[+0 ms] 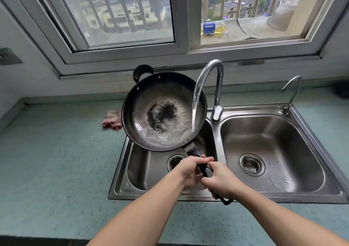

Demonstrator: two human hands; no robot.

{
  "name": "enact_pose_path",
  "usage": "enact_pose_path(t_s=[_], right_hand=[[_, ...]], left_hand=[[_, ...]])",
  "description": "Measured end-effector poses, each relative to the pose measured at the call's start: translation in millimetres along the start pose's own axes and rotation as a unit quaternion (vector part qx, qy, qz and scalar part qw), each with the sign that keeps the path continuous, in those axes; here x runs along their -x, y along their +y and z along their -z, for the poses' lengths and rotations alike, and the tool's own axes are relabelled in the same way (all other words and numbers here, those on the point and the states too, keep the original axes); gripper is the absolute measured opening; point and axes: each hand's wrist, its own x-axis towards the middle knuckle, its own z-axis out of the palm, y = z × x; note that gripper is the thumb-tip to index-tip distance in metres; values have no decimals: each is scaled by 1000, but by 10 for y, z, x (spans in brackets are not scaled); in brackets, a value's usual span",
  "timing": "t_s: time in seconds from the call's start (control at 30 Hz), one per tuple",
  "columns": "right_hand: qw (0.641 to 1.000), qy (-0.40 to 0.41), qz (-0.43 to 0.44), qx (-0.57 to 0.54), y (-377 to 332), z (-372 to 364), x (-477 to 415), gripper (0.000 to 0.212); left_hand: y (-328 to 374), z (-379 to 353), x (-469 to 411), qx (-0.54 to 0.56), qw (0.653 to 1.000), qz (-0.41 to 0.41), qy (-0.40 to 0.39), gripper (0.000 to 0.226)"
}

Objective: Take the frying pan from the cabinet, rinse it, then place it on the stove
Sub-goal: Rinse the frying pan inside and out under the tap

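Pink cloth (112,120) on counter (56,151), just left of frying pan (164,111). Pan held over left basin of sink (311,147), water from faucet (207,87) running into it. Left hand (190,170) & right hand (221,181) both clamped on pan's handle.

Beyond the grip, the frying pan (164,111) looks like dark metal, its wet inside glossy, with a rough, speckled black patch at the centre. Its handle (203,165), inside the grip, looks like matt black plastic. Under the grip, the double sink (217,142) is brushed steel; the tap (211,87) past the pan is polished chrome. The countertop (56,160) left of the grip is speckled and matt; the rag (112,120) on it is cloth.
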Motion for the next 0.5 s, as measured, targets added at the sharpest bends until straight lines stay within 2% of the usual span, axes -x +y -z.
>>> enact_pose_path(t_s=[0.07, 0.23, 0.37, 0.5], right_hand=[[1000, 3, -1, 16, -25, 45, -75, 33], [999, 9, 7, 53, -39, 139, -236, 17], [997, 17, 3, 81, -35, 184, -322, 35], [994, 31, 11, 102, -45, 213, -413, 50]], left_hand=[[53, 10, -73, 6, 1000, 1, -4, 28], [163, -4, -207, 32, 999, 10, -21, 32], [211, -14, -288, 28, 999, 10, -29, 26], [282, -5, -356, 23, 999, 8, -31, 33]])
